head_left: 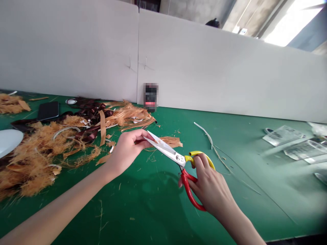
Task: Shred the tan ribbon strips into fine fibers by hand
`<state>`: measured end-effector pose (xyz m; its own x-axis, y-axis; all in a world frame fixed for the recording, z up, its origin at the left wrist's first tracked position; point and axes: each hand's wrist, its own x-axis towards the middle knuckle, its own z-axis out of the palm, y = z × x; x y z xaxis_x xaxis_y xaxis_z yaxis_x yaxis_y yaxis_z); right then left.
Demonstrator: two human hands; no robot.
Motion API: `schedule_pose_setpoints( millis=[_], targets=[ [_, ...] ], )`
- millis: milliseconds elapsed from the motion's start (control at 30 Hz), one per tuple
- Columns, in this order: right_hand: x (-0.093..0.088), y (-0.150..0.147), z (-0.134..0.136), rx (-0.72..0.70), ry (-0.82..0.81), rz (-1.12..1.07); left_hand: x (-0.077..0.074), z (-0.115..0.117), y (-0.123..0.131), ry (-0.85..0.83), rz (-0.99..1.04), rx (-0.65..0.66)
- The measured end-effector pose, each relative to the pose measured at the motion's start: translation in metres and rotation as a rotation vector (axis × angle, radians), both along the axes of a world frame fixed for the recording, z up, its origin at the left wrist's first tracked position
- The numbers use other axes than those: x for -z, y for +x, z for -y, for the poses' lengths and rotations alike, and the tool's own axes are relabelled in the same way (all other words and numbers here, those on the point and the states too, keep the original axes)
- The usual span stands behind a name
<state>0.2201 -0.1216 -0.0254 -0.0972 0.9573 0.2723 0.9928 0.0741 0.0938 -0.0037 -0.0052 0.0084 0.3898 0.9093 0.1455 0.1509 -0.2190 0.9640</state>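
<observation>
My right hand (211, 182) grips a pair of scissors (168, 151) with one yellow and one red handle. The blades are slightly apart and point left, up to the fingers of my left hand (129, 148). That hand pinches a tan, ribbon-like strip (171, 141), whose free end sticks out to the right behind the blades. Where the blades cross the strip is partly hidden, so I cannot tell how deep it lies between them.
Tangled tan fibre (38, 156) and dark brown ribbon (88, 134) cover the left of the green table (153, 211). A phone (48, 110) lies among them. White cords (204, 131) and clear plastic pieces (283, 134) lie right. White panels (217, 68) stand along the back.
</observation>
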Motion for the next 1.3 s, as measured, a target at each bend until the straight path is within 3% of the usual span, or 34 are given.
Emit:
schedule_pose_setpoints(
  millis=[667, 867, 1000, 1100, 1300],
  targets=[
    [0.006, 0.0, 0.003, 0.02, -0.103, -0.055, 0.0, 0.004, 0.0, -0.012, -0.019, 0.011],
    [0.003, 0.002, 0.002, 0.045, -0.174, -0.278, 0.005, 0.003, -0.002, -0.028, 0.007, 0.024],
    [0.006, 0.015, -0.001, 0.025, -0.207, -0.401, 0.009, -0.003, -0.005, -0.085, 0.092, -0.062],
    [0.013, 0.027, -0.002, 0.016, -0.234, -0.363, 0.009, -0.009, -0.007, -0.14, 0.162, -0.135],
    [0.023, 0.035, -0.003, 0.057, -0.437, -0.291, 0.001, -0.017, -0.009, -0.174, 0.225, -0.138]
  ],
)
